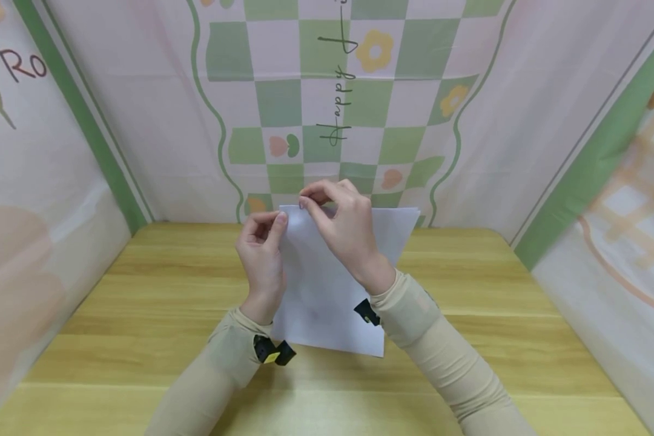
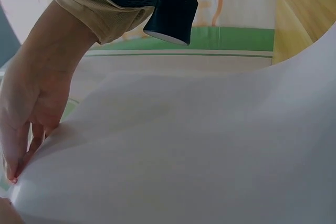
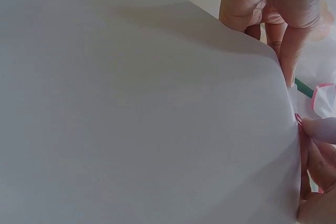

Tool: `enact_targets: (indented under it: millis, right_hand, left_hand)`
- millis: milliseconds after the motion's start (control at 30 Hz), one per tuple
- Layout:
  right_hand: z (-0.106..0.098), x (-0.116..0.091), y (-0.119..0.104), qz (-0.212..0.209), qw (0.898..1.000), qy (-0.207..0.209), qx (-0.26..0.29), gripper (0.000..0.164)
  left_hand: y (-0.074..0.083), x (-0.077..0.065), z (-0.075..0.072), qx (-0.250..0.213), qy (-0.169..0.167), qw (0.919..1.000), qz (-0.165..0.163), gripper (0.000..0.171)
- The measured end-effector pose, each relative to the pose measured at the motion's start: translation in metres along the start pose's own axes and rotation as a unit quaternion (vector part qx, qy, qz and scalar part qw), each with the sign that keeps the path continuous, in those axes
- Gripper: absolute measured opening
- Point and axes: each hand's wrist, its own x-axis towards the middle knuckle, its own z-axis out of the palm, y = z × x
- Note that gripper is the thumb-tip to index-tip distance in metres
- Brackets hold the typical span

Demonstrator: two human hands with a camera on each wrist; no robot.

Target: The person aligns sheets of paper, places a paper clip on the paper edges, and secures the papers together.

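Observation:
White paper [image 1: 321, 290] is held up above the table, and a doubled edge at its upper right corner suggests more than one sheet. My left hand [image 1: 264, 254] pinches the upper left corner between thumb and fingers. Just to the right, my right hand [image 1: 349, 224] pinches a small pink wire paper clip [image 3: 298, 118] at the top edge. In the left wrist view the right hand [image 2: 37, 98] reaches down to that edge, its fingertips on a tiny red bit of the clip. How far the clip sits over the paper is hard to tell.
The wooden table [image 1: 185, 278] stretches out on both sides of the paper. Behind it hangs a green-and-white checked cloth [image 1: 321, 48] with printed flowers, and printed cloth walls stand left and right. A small black camera [image 1: 272, 351] is strapped to the left wrist.

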Motion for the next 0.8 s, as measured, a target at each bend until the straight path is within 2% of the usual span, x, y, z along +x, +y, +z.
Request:
enact_targets:
  millis: [133,300,800]
  right_hand:
    - [-0.0006,-0.0006,0.0015,-0.011,1.0,0.003,0.002,0.007]
    - [-0.0014,-0.0014,0.0023,-0.02,1.0,0.005,-0.003,0.008]
    - [-0.0015,-0.0045,0.0041,-0.037,0.999,0.013,-0.012,0.008]
  left_hand:
    - [0.0003,-0.0006,0.0004,0.003,-0.002,1.0,0.001,0.02]
    - [0.0012,-0.001,0.002,-0.001,0.005,1.0,0.002,0.005]
    - [0.0006,-0.0036,0.0024,0.004,-0.002,0.9999,0.011,0.004]
